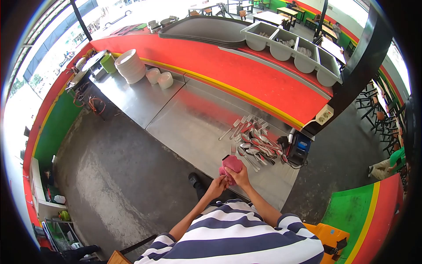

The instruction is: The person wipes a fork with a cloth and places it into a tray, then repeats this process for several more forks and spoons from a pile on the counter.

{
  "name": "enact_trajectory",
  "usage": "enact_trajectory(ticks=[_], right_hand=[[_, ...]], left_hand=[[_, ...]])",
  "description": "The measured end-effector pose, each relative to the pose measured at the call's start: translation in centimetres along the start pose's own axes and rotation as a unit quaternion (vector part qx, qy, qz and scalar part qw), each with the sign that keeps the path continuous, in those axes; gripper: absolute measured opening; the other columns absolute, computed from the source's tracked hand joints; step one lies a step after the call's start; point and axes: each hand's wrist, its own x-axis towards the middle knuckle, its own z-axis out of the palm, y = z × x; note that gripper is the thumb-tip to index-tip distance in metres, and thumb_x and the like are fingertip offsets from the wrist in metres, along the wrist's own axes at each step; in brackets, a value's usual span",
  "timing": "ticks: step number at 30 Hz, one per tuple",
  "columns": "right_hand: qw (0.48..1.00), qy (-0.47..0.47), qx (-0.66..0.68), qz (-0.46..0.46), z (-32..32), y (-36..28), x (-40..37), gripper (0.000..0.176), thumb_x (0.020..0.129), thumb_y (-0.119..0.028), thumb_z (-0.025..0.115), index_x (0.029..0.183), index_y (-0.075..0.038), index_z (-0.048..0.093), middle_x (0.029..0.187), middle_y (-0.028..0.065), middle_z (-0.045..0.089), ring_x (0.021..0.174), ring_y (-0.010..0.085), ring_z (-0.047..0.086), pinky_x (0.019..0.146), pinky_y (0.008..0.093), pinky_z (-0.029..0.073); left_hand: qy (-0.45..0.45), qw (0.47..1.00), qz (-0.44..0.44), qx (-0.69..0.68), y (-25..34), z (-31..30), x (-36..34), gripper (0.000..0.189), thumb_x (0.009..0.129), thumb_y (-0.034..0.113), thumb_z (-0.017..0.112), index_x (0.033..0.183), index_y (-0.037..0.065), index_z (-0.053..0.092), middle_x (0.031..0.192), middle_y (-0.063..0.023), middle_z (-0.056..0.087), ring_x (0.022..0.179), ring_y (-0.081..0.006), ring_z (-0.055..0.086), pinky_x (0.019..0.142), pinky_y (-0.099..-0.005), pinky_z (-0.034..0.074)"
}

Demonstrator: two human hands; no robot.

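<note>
Head camera, looking down over a steel counter (176, 114): on its far left end stands a green container (107, 64), with a tall stack of white plates (130, 66) just beside it. Next along the counter come white bowls (159, 78), in two short stacks close together. On the red ledge (263, 83) behind the counter lie flat dark trays (202, 31), one on another.

At the counter's near edge, the left hand (216, 187) has its fingers drawn in narrow at the lower left side of a pink cloth (233, 163); whether they also pinch something thin there, I cannot tell. The right hand (238, 176) has its fingers closed around the bunched cloth from the right. The cloth is held up in front of the striped shirt (233, 229), between the person and the counter.

Just beyond the cloth, on the right part of the counter, spoons and forks lie in a loose pile (259, 143), with several forks side by side at its far left. Behind the counter, the ledge also bears a grey bin with four compartments (292, 50); cutlery shows in three. A black and blue device (301, 147) sits at the counter's right end, near the pile.
</note>
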Motion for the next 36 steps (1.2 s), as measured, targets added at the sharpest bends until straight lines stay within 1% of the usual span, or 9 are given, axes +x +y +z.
enact_trajectory(ticks=[3,5,6,9,13,19,25,31,36], right_hand=[[0.987,0.095,-0.063,-0.109,-0.1,0.1,-0.8,0.058,0.074,-0.032,0.084,0.111,0.0,0.054,0.103,0.0137,0.063,0.096,0.0231,0.061,0.086,0.0357,0.047],[0.976,0.156,-0.098,-0.12,-0.6,-0.1,-1.1,0.062,0.074,-0.034,0.084,0.114,0.001,0.051,0.106,0.016,0.061,0.099,0.0253,0.06,0.089,0.0366,0.046],[0.968,0.185,-0.115,-0.126,-0.9,0.0,-1.1,0.064,0.074,-0.035,0.083,0.116,0.001,0.05,0.108,0.0171,0.061,0.1,0.0265,0.059,0.09,0.037,0.045],[0.964,0.196,-0.135,-0.121,-1.7,-0.2,-1.1,0.063,0.075,-0.036,0.083,0.114,0.002,0.051,0.105,0.0172,0.061,0.098,0.0282,0.06,0.089,0.037,0.045],[0.969,0.205,-0.098,-0.098,-1.8,-0.7,-1.5,0.058,0.076,-0.035,0.082,0.111,0.003,0.054,0.103,0.0161,0.062,0.097,0.027,0.06,0.089,0.037,0.045],[0.977,0.204,-0.029,-0.051,-2.3,0.6,-0.5,0.05,0.078,-0.031,0.081,0.108,0.002,0.058,0.102,0.0121,0.063,0.095,0.0213,0.059,0.088,0.0345,0.046],[0.97,0.242,0.018,-0.031,-2.1,-1.1,1.0,0.047,0.08,-0.026,0.081,0.111,0.003,0.061,0.105,0.0086,0.065,0.096,0.0178,0.06,0.088,0.0321,0.046],[0.973,0.219,0.073,-0.006,-3.7,-1.5,3.9,0.043,0.078,-0.02,0.081,0.111,0.002,0.063,0.107,0.0085,0.066,0.096,0.0161,0.062,0.087,0.0295,0.048],[0.96,0.269,0.08,-0.012,-5.0,-0.9,6.1,0.045,0.081,-0.02,0.079,0.115,0.003,0.062,0.111,0.0099,0.066,0.098,0.0174,0.062,0.088,0.03,0.048]], left_hand=[[-0.009,0.999,-0.019,0.046,0.2,0.7,-0.5,0.027,0.104,0.021,0.039,0.092,0.003,0.055,0.067,-0.0012,0.052,0.062,-0.0108,0.047,0.059,-0.0262,0.041],[-0.029,0.996,-0.02,0.086,-0.3,0.9,-0.8,0.026,0.104,0.019,0.039,0.093,0.002,0.055,0.066,-0.0013,0.052,0.062,-0.0113,0.048,0.059,-0.0265,0.041],[-0.041,0.996,-0.029,0.072,0.0,1.1,-1.1,0.026,0.104,0.019,0.039,0.093,0.002,0.055,0.066,-0.0011,0.051,0.062,-0.0115,0.048,0.059,-0.0265,0.041],[-0.068,0.996,-0.046,0.042,0.9,1.4,-1.7,0.026,0.103,0.019,0.039,0.093,0.002,0.055,0.066,-0.0007,0.05,0.061,-0.0118,0.047,0.059,-0.0266,0.041],[-0.084,0.994,-0.051,0.039,0.8,1.1,-1.9,0.025,0.103,0.018,0.039,0.093,0.002,0.055,0.065,0.0001,0.049,0.06,-0.0114,0.045,0.059,-0.0261,0.04],[-0.094,0.994,-0.039,0.041,-0.7,0.6,-1.9,0.024,0.103,0.017,0.039,0.093,0.003,0.055,0.066,0.0006,0.048,0.06,-0.0107,0.045,0.058,-0.0253,0.038],[-0.107,0.993,-0.031,0.044,-0.1,-0.4,-1.6,0.025,0.104,0.018,0.039,0.094,0.002,0.055,0.068,0.0007,0.048,0.063,-0.01,0.044,0.06,-0.0246,0.039],[-0.139,0.988,-0.021,0.062,0.5,-2.0,-1.3,0.027,0.104,0.019,0.039,0.093,0.001,0.055,0.069,0.0004,0.05,0.065,-0.0102,0.046,0.063,-0.0252,0.041],[-0.132,0.99,-0.012,0.051,0.4,-3.0,-0.8,0.027,0.104,0.02,0.039,0.092,0.001,0.055,0.069,-0.0002,0.051,0.065,-0.0103,0.047,0.063,-0.0252,0.041]])
